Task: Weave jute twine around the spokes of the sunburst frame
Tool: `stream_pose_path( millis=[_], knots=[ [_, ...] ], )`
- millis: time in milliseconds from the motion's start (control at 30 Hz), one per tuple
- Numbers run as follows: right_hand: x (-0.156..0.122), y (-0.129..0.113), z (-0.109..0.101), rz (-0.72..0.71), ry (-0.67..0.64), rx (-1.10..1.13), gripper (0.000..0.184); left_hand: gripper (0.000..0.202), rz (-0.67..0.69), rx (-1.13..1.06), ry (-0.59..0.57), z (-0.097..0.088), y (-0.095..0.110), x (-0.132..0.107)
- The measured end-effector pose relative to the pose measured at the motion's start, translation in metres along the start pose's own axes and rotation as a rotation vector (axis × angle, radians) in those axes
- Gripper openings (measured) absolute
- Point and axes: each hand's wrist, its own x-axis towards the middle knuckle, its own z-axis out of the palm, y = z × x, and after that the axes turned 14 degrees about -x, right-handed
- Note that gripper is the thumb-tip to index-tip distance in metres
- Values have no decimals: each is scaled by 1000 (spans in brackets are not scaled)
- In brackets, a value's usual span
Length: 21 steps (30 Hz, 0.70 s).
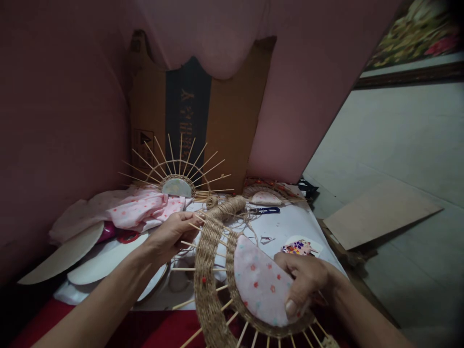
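A pink wall (pixel 65 96) fills the back and left. To the right, pale floor tiles (pixel 398 135) lie open, with only a flat cardboard sheet (pixel 380 212) on them. A cardboard box (pixel 232 125) leans on the wall. Its dark band carries sideways lettering too dim to read, and a small warning-triangle label (pixel 143 137) sits at its lower left. The white table (pixel 290 224) is crowded, and its right edge runs diagonally down beside the open floor. White oval cut-outs (pixel 65 251) overhang its left side, next to a heap of pink cloth (pixel 141 210). Close to the camera, over the table's near edge, is the woven jute frame (pixel 208 285), a half-ring bristling with thin sticks. The left hand (pixel 170 237) is closed on its upper rim, with the fingers curled among the sticks. The right hand (pixel 304 280) pinches the pink flowered pad (pixel 259 282) set in the frame's middle, thumb pressed on top and the other fingers hidden behind. A finished sunburst piece (pixel 177 181) stands against the box. In front of it lies a jute spool (pixel 226 208), whose twine runs to the frame. Blue scissors (pixel 266 210) and a small colourful disc (pixel 299 247) lie near the right edge.
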Motion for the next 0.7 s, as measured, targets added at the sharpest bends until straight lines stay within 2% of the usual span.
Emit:
stream_pose_path(
  millis=[100,200,333,400,533,700],
  knots=[
    [-1,0,2,26,8,24,32,31,-90,-126,19,0,2,0],
    [-3,-1,2,43,3,29,31,31,-31,-126,74,2,3,-1],
    [-3,-1,2,41,26,60,33,24,14,-106,51,3,3,-1],
    [-3,2,2,25,68,94,37,20,41,-124,33,4,4,0],
    [-4,7,4,-4,219,176,39,24,113,-137,47,6,3,1],
    [-5,0,8,-34,287,215,31,18,168,-98,35,6,1,1]
  ],
)
